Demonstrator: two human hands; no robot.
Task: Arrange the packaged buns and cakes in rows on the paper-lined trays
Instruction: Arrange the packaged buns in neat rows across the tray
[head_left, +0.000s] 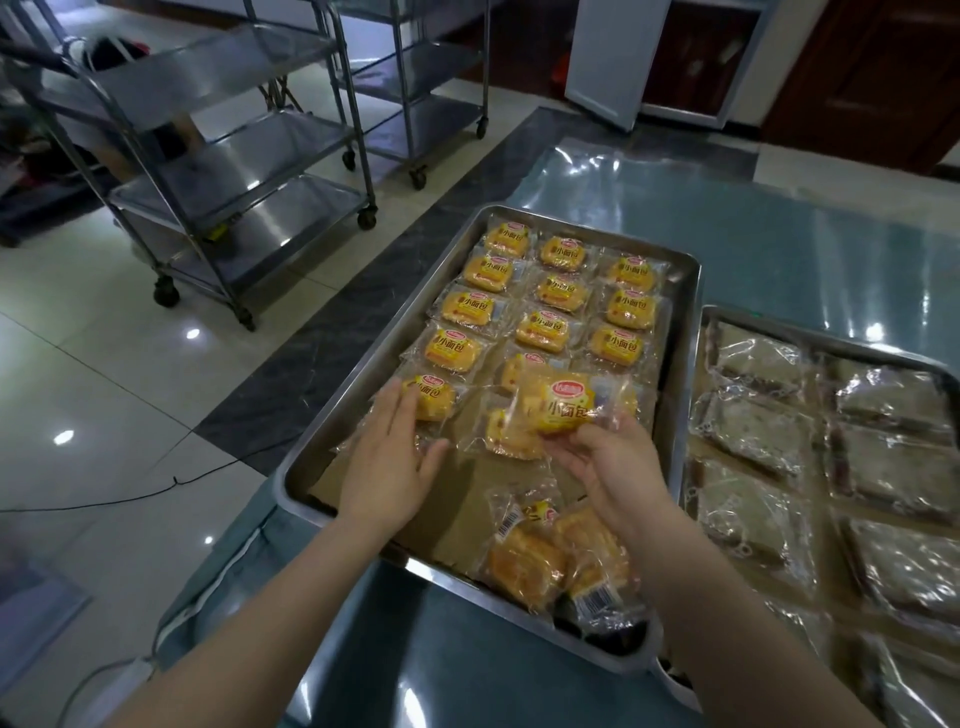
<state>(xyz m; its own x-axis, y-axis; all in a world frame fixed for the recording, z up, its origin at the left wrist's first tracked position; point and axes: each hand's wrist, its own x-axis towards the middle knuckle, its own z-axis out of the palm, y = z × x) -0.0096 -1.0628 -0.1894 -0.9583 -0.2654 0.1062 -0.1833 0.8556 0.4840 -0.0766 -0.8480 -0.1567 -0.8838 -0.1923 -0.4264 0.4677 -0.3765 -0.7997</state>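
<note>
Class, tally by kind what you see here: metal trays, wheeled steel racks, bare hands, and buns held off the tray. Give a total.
Metal trays: 2, the left tray and the right tray
Wheeled steel racks: 2, the near rack and the far rack
Bare hands: 2, the left hand and the right hand
Buns held off the tray: 1, the held bun
Total: 7

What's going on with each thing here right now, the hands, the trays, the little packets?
Left hand: flat on the bun tray, open.
Right hand: holding a bun packet above the rows.
Bun tray: partly filled, three rows.
Loose buns: piled, unsorted.
Cake tray: filled with wrapped cakes.
</note>
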